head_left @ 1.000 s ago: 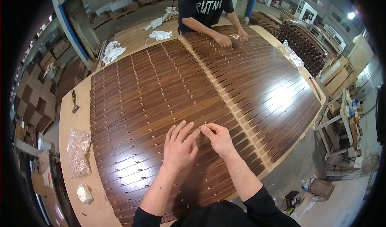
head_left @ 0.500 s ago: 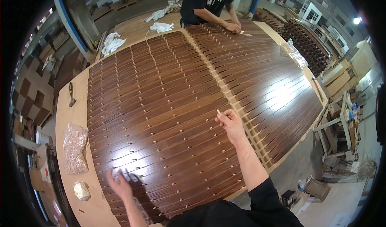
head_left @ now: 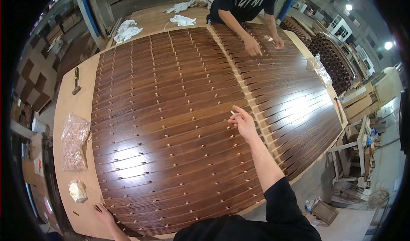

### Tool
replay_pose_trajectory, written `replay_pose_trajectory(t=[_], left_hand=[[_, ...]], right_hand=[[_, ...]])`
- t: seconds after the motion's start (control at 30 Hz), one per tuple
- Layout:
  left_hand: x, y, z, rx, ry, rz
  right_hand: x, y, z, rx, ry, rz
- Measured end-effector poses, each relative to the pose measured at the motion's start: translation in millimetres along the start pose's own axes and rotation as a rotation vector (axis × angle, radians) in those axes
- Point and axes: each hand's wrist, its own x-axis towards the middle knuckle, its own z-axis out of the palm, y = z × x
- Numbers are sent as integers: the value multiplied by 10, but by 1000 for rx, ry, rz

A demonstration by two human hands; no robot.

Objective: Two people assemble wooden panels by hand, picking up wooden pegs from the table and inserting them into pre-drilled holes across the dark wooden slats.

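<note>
Pale peg (head_left: 233, 112) clamped in the fingertips of my right hand (head_left: 244, 125), out over the dark slats (head_left: 200, 106)! My left hand (head_left: 103, 216) is down by the pale border (head_left: 87, 83); whether its fingers are apart or together, I can't tell. The danger: it's a slim piece, so a slack pinch could drop it, and a low wrist sweep could knock the standing pegs (head_left: 203, 145) left of my right fingers. Just right of those runs the light strip (head_left: 239, 77), slat ends edging it: possible snags. Room above; the co-worker's hands (head_left: 253, 48) are well beyond my fingertips.
</note>
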Motion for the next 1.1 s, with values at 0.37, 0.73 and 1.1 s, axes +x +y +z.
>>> replay_pose_trajectory(t=[0.37, 0.73, 1.1], left_hand=[[-105, -170, 258, 101, 114, 79], [-123, -13, 63, 247, 9, 136], [-228, 475, -33, 260, -6, -17]], right_hand=[[87, 217, -143, -1009, 42, -460], [225, 242, -283, -592, -88, -239], [153, -5, -74, -550, 47, -37]])
